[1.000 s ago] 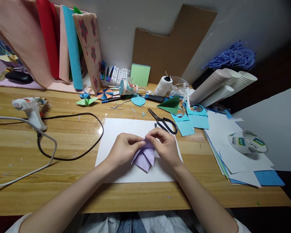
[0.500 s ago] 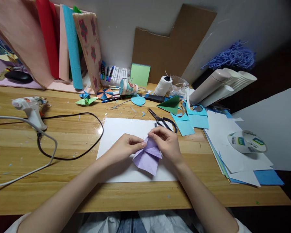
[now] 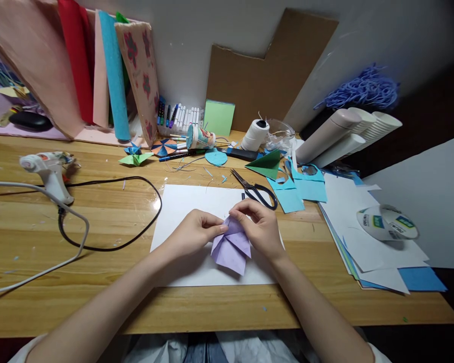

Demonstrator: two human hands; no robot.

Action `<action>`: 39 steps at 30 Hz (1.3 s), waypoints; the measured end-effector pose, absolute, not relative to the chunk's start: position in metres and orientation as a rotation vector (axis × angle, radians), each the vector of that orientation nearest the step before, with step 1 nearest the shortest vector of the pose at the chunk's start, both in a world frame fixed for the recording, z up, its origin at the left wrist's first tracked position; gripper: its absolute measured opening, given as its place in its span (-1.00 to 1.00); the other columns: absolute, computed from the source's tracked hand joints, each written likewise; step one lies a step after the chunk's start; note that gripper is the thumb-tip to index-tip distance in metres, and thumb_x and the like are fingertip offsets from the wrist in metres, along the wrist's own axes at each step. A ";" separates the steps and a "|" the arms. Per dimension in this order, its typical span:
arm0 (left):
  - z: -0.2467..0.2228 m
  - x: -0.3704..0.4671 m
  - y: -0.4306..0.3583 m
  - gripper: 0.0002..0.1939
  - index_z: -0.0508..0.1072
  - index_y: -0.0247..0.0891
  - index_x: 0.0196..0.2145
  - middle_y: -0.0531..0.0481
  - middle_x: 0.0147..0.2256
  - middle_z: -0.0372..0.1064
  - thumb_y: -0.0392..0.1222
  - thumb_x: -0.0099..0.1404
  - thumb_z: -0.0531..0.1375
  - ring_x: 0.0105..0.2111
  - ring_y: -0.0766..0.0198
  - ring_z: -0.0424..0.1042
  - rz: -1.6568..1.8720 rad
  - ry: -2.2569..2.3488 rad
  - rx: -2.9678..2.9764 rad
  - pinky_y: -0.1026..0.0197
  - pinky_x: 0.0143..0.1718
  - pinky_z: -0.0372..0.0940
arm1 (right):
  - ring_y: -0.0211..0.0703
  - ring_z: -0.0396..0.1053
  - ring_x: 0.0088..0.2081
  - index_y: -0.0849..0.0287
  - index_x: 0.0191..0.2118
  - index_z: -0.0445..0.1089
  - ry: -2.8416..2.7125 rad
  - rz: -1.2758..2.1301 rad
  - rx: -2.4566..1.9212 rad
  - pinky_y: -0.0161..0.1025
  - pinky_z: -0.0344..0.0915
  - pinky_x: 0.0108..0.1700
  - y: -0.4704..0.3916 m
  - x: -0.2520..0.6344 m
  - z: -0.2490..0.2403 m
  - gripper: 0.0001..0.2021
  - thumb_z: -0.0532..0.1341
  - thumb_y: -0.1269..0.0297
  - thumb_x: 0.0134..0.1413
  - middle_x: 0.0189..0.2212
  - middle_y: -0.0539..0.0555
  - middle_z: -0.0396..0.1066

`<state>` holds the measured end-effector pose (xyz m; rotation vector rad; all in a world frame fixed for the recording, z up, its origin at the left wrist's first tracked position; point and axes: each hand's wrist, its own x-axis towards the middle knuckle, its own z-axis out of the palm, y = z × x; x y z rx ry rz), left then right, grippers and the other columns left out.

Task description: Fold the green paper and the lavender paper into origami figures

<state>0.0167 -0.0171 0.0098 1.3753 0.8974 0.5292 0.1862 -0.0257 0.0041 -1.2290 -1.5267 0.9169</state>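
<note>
A folded piece of purple paper point(image 3: 231, 252) is held over a white sheet point(image 3: 179, 204), its creased lower flaps spreading toward me. My left hand point(image 3: 196, 231) pinches it at the left of its upper part, thumb and fingers closed. At the upper right edge, my right hand point(image 3: 258, 227) grips the same paper between thumb and fingertips. Part of the paper's top is hidden behind the fingers. Black-handled scissors point(image 3: 255, 189) lie just beyond my right hand, partly open.
A glue gun point(image 3: 47, 174) with a looping black cord point(image 3: 151, 184) stands at left. Cut blue paper point(image 3: 289, 194), a green folded piece point(image 3: 265, 165) and a thread spool point(image 3: 254, 135) lie toward the back. At right, a tape roll point(image 3: 388, 223) rests on stacked sheets point(image 3: 366, 247).
The purple paper has turned slightly, and its left flap has drawn in a little. Both hands keep their pinch in nearly the same place.
</note>
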 end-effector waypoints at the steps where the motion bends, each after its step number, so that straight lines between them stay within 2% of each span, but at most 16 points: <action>1: 0.010 0.017 -0.017 -0.63 0.33 -0.37 -0.67 0.15 -0.69 0.02 -0.04 0.14 0.14 -0.62 0.45 -0.02 0.537 0.919 1.376 0.34 -0.57 -0.09 | -0.23 0.32 -0.40 0.19 -0.46 0.38 -1.535 0.944 -1.225 -0.28 0.26 -0.34 -0.025 0.187 0.005 -0.91 0.22 0.33 0.01 -0.48 0.03 0.37; 3: 0.011 0.018 -0.019 -0.67 0.44 -0.38 -0.58 0.10 -0.65 0.21 -0.05 0.15 0.13 -0.60 0.41 0.12 0.560 0.975 1.382 0.34 -0.54 0.01 | -0.22 0.33 -0.39 0.20 -0.42 0.39 -1.592 1.031 -1.219 -0.28 0.27 -0.32 -0.023 0.190 0.008 -0.92 0.24 0.30 -0.01 -0.45 0.04 0.38; 5: 0.011 0.019 -0.020 -0.70 0.51 -0.37 -0.46 0.01 -0.53 0.40 -0.06 0.16 0.14 -0.52 0.33 0.27 0.586 1.019 1.378 0.32 -0.47 0.12 | -0.22 0.33 -0.39 0.20 -0.41 0.39 -1.667 1.096 -1.233 -0.27 0.28 -0.32 -0.022 0.193 0.011 -0.91 0.25 0.29 -0.02 -0.45 0.03 0.38; 8: 0.012 0.019 -0.021 -0.70 0.54 -0.34 -0.29 -0.08 -0.32 0.50 -0.06 0.16 0.15 -0.36 0.23 0.40 0.616 1.001 1.321 0.28 -0.33 0.23 | -0.23 0.32 -0.41 0.20 -0.43 0.38 -1.676 1.058 -1.255 -0.28 0.27 -0.35 -0.021 0.195 0.012 -0.91 0.23 0.30 -0.01 -0.49 0.02 0.37; 12: 0.016 0.019 -0.019 -0.62 0.46 -0.35 -0.12 -0.16 -0.20 0.47 -0.05 0.21 0.12 -0.23 0.18 0.42 0.565 0.921 1.253 0.21 -0.22 0.27 | -0.24 0.32 -0.40 0.18 -0.41 0.35 -1.551 0.954 -1.208 -0.29 0.29 -0.35 -0.020 0.195 0.007 -0.93 0.23 0.31 0.00 -0.47 0.01 0.36; 20: 0.016 0.020 -0.022 -0.61 0.41 -0.24 -0.05 -0.12 -0.05 0.38 -0.03 0.29 0.00 -0.07 0.13 0.33 0.644 1.113 1.492 0.14 -0.02 0.18 | -0.21 0.33 -0.40 0.16 -0.36 0.41 -1.726 0.737 -1.189 -0.25 0.29 -0.35 -0.023 0.195 0.011 -0.95 0.24 0.32 0.02 -0.44 0.04 0.39; 26: 0.015 0.022 -0.032 -0.58 0.30 -0.23 0.04 -0.14 -0.15 0.34 -0.04 0.34 -0.09 -0.12 0.12 0.33 0.561 1.302 1.814 0.06 -0.05 0.18 | -0.13 0.34 -0.32 0.11 -0.32 0.45 -1.909 0.537 -1.130 -0.16 0.28 -0.24 -0.024 0.195 0.013 -0.93 0.23 0.35 0.03 -0.41 0.07 0.43; 31: 0.017 0.023 -0.033 -0.55 0.23 -0.26 0.10 -0.15 -0.13 0.30 -0.05 0.36 -0.14 -0.10 0.11 0.31 0.542 1.308 1.856 0.08 -0.06 0.19 | -0.14 0.32 -0.37 0.11 -0.37 0.43 -1.907 0.472 -1.106 -0.16 0.25 -0.30 -0.025 0.194 0.011 -0.93 0.21 0.40 0.03 -0.47 0.05 0.42; 39: 0.017 0.022 -0.032 -0.59 0.32 -0.25 -0.01 -0.10 -0.21 0.31 -0.06 0.36 -0.16 -0.17 0.16 0.32 0.522 1.264 1.853 0.11 -0.08 0.18 | -0.15 0.30 -0.41 0.12 -0.42 0.42 -1.912 0.438 -1.109 -0.16 0.23 -0.32 -0.027 0.192 0.011 -0.91 0.19 0.43 0.03 -0.52 0.04 0.40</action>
